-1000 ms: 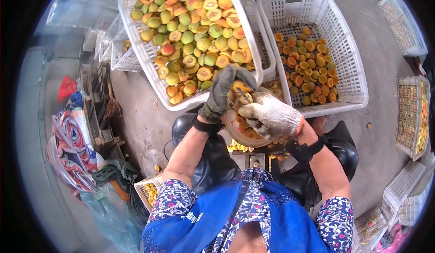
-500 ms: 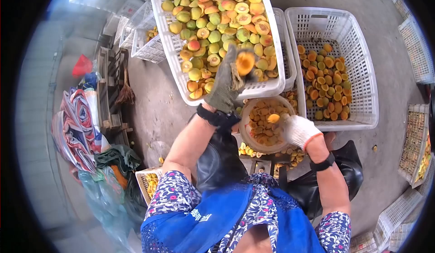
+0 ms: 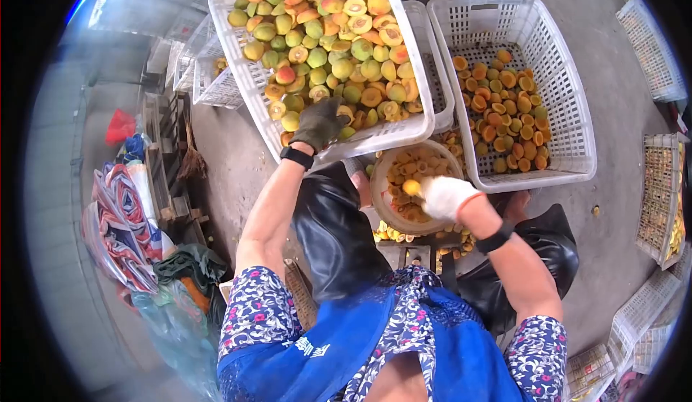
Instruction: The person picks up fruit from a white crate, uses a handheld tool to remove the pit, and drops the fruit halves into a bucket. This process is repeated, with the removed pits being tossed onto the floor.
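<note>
My left hand, in a dark glove, reaches over the near edge of a white crate piled with halved apricots. Its curled fingers are apart and touch the fruit; what lies under them is partly hidden. My right hand, in a white knitted glove, is closed over a round tub between my knees. From its fingers sticks out a small tool with a yellow rounded end; its handle is hidden in the glove. Orange-brown pieces, probably stones with flesh, lie in the tub.
A second white crate at the right holds hollowed apricot halves. Other fruit crates stand along the right. At the left are a wooden pallet, a broom and a heap of striped sheeting.
My left hand has moved left and down onto the piled fruit; the hollow half it held is no longer seen in it. The right hand has shifted slightly over the tub. The view has moved slightly.
</note>
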A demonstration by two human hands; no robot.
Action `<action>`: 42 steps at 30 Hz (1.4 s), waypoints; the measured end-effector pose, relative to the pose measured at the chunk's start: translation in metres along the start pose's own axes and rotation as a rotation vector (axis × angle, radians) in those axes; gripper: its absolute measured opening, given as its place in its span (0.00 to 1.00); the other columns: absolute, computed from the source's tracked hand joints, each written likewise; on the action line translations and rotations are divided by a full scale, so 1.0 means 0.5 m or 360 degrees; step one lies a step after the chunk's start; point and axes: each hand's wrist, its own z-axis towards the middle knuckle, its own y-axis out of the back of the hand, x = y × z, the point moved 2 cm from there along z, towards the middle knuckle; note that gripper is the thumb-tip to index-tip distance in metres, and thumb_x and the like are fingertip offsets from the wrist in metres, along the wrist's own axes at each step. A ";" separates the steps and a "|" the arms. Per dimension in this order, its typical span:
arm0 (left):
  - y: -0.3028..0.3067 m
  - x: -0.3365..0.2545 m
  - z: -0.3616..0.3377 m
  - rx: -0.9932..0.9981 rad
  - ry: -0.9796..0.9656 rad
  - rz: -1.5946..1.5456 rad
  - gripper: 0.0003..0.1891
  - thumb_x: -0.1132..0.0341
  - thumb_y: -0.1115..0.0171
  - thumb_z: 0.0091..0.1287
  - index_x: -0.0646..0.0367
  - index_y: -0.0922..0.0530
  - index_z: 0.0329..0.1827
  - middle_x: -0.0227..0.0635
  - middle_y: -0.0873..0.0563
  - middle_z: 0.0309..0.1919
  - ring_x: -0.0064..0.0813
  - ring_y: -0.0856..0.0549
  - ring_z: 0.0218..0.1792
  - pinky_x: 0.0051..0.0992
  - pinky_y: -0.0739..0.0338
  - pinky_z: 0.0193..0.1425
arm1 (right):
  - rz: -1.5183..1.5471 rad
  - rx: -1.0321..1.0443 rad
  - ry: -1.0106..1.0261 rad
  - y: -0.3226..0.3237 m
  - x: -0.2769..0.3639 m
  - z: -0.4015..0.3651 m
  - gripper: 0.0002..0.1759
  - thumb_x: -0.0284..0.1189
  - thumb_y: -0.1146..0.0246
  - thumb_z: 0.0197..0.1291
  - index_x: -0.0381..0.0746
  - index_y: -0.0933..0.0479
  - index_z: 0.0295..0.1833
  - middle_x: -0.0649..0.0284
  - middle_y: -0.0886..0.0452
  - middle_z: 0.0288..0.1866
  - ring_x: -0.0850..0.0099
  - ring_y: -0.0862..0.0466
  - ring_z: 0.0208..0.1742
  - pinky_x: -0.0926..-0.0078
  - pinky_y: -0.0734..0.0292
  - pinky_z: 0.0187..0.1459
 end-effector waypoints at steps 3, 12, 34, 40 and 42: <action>0.007 0.016 -0.009 -0.0311 -0.0302 -0.0035 0.24 0.59 0.38 0.64 0.61 0.28 0.60 0.49 0.16 0.43 0.45 0.16 0.43 0.36 0.23 0.48 | -0.0003 0.0129 -0.0087 0.059 0.031 -0.026 0.12 0.33 0.45 0.58 0.33 0.23 0.36 0.46 0.18 0.31 0.49 0.16 0.36 0.57 0.21 0.37; 0.140 -0.144 -0.152 0.0113 -0.0243 -0.1867 0.22 0.67 0.40 0.70 0.65 0.30 0.65 0.29 0.18 0.42 0.17 0.18 0.37 0.19 0.23 0.39 | 0.0833 -0.0787 0.0216 0.173 0.115 -0.016 0.10 0.29 0.40 0.58 0.36 0.24 0.43 0.46 0.23 0.40 0.48 0.21 0.42 0.57 0.24 0.42; 0.069 -0.265 -0.161 -0.0021 -0.0391 -0.2466 0.25 0.50 0.56 0.76 0.67 0.23 0.54 0.33 0.17 0.45 0.22 0.18 0.41 0.24 0.22 0.48 | 0.0485 -0.0956 0.0053 0.162 0.128 -0.033 0.12 0.30 0.42 0.61 0.30 0.25 0.41 0.48 0.23 0.37 0.49 0.22 0.44 0.58 0.27 0.46; 0.010 -0.254 -0.146 -0.0797 -0.0885 -0.1514 0.24 0.53 0.61 0.78 0.65 0.22 0.46 0.40 0.15 0.40 0.31 0.16 0.40 0.29 0.22 0.50 | 0.1771 -0.0412 -0.0293 0.143 0.110 -0.019 0.13 0.32 0.43 0.61 0.32 0.24 0.43 0.47 0.21 0.37 0.55 0.20 0.39 0.62 0.25 0.41; -0.012 -0.247 -0.134 -0.0589 -0.0805 -0.1891 0.26 0.52 0.63 0.78 0.65 0.22 0.45 0.41 0.15 0.40 0.34 0.16 0.41 0.31 0.22 0.52 | 0.2164 -0.0181 -0.0451 0.140 0.112 -0.018 0.15 0.34 0.44 0.62 0.31 0.24 0.44 0.48 0.20 0.38 0.56 0.20 0.40 0.63 0.25 0.43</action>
